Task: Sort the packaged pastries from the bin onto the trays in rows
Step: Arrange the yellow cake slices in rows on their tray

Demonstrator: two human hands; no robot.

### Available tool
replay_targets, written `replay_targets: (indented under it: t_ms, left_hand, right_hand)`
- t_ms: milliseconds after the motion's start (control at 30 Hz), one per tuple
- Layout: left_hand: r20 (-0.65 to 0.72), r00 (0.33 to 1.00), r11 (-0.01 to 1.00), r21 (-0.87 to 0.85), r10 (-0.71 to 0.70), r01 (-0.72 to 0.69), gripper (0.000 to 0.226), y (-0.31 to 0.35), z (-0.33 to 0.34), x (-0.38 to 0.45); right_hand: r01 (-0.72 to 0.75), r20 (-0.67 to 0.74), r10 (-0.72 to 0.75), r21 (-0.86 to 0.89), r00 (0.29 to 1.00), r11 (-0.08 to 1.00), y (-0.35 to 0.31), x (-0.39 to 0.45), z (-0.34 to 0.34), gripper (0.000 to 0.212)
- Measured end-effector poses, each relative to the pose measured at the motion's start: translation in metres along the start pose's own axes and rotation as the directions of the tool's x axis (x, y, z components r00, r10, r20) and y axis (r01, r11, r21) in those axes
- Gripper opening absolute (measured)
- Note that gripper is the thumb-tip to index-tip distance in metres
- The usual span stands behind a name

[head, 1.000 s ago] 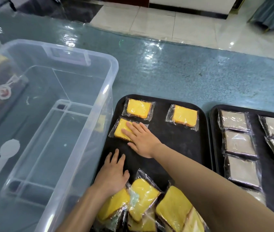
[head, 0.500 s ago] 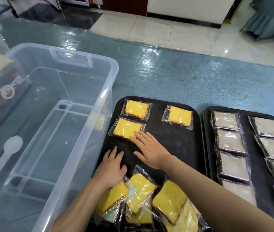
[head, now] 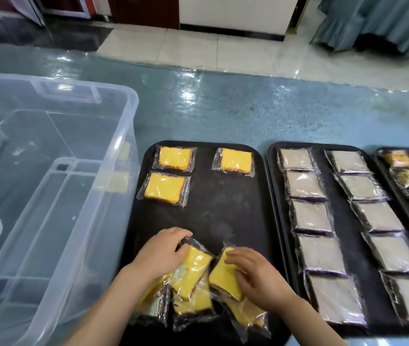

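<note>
A black tray (head: 225, 211) lies in front of me. Three wrapped yellow cake slices lie flat at its far end: two at the left (head: 174, 158) (head: 164, 188) and one at the right (head: 235, 159). A loose pile of wrapped yellow slices (head: 193, 299) sits at the tray's near end. My left hand (head: 159, 253) grips one slice (head: 191, 267) on top of the pile. My right hand (head: 255, 275) curls over another slice (head: 223, 275) beside it. The clear plastic bin (head: 48, 196) stands at the left with no pastries seen inside.
A second black tray (head: 343, 245) to the right holds two rows of wrapped pale slices. A third tray (head: 408, 181) at the far right edge carries orange-yellow packets. Everything rests on a glossy blue-green table cover (head: 223, 108); tiled floor lies beyond.
My right hand has left the placed slice at the tray's upper left and come back to the pile. My left hand has shifted onto a slice on the pile and gripped it.
</note>
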State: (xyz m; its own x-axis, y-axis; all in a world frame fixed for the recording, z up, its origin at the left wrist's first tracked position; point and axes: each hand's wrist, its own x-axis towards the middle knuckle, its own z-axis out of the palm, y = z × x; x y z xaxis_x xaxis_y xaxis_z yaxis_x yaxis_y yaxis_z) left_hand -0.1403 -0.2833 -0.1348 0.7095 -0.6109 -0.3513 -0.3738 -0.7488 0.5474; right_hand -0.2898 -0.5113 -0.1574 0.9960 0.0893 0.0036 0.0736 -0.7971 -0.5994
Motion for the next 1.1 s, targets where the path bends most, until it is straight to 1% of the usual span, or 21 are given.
replay_targets:
  t_ms: [100,233,367,500,567,633,700,800,833,900,967,1000,1033,1100]
  left_hand:
    - [0.036,0.998,0.996,0.070,0.055,-0.058,0.043,0.006,0.004,0.000]
    - [0.081,0.994,0.985,0.152,0.067,-0.079,0.043,0.009,0.008,0.000]
    - [0.097,0.994,0.990,0.134,0.042,-0.055,0.040,0.008,0.006,0.001]
    - [0.096,0.995,0.993,0.116,-0.004,-0.007,0.042,0.002,0.005,0.008]
    - [0.103,0.994,0.993,0.120,-0.036,0.023,0.044,-0.002,0.004,0.012]
    - [0.112,0.992,0.992,0.115,-0.064,0.052,0.041,-0.005,0.003,0.015]
    - [0.119,0.988,0.992,0.097,-0.096,0.084,0.037,-0.009,0.001,0.017]
    - [0.130,0.982,0.989,0.057,-0.139,0.133,0.033,-0.015,-0.001,0.020]
    - [0.131,0.980,0.989,0.036,-0.150,0.147,0.033,-0.017,-0.002,0.020]
    - [0.123,0.980,0.987,-0.008,-0.159,0.161,0.034,-0.020,-0.003,0.022]
    - [0.096,0.983,0.987,-0.021,-0.154,0.157,0.038,-0.022,-0.004,0.024]
    - [0.076,0.986,0.988,-0.013,-0.150,0.151,0.040,-0.022,-0.005,0.024]
    - [0.058,0.987,0.989,0.002,-0.147,0.148,0.044,-0.022,-0.005,0.025]
    - [0.050,0.986,0.986,0.046,-0.161,0.159,0.053,-0.019,-0.004,0.027]
  right_hand:
    - [-0.012,0.013,0.013,-0.035,1.000,0.999,0.001,-0.022,-0.003,0.035]
    - [-0.064,0.122,0.077,-0.111,0.990,0.992,0.007,-0.027,-0.004,0.054]
    - [-0.144,0.189,0.190,-0.232,0.963,0.962,0.010,-0.010,-0.001,0.065]
    - [-0.207,0.208,0.277,-0.304,0.938,0.930,0.010,0.014,-0.003,0.074]
    - [-0.225,0.201,0.300,-0.328,0.933,0.918,0.012,0.026,-0.005,0.077]
    - [-0.232,0.186,0.308,-0.345,0.933,0.910,0.016,0.036,-0.006,0.071]
    - [-0.255,0.171,0.338,-0.378,0.925,0.890,0.022,0.043,-0.006,0.070]
    - [-0.345,0.065,0.416,-0.451,0.907,0.823,0.026,0.052,-0.002,0.071]
    - [-0.395,0.016,0.450,-0.455,0.893,0.798,0.025,0.055,-0.001,0.068]
    - [-0.513,-0.047,0.547,-0.423,0.836,0.747,0.020,0.064,0.002,0.062]
    - [-0.595,-0.028,0.632,-0.372,0.775,0.713,0.012,0.068,-0.001,0.064]
    - [-0.599,-0.012,0.637,-0.353,0.771,0.718,0.008,0.067,-0.003,0.066]
    - [-0.574,-0.010,0.611,-0.354,0.792,0.738,0.005,0.064,-0.006,0.068]
    - [-0.453,-0.032,0.488,-0.425,0.872,0.784,0.003,0.054,-0.005,0.068]
